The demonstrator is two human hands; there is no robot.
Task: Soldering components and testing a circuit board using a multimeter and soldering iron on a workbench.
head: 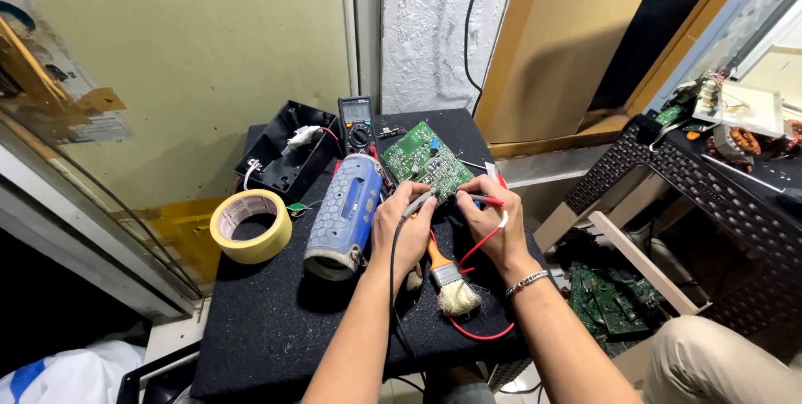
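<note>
Hands meet near the worktop's (276, 320) back edge: left hand (407, 224) pinches a grey probe (418, 201), right hand (493, 222) pinches a red probe (489, 200), both tips at the near edge of a green circuit board (428, 160). Paintbrush (449, 281) lies between the wrists. Open black case (284, 152) at the back left corner holds white wiring. Multimeter (357, 124) stands at the back edge.
</note>
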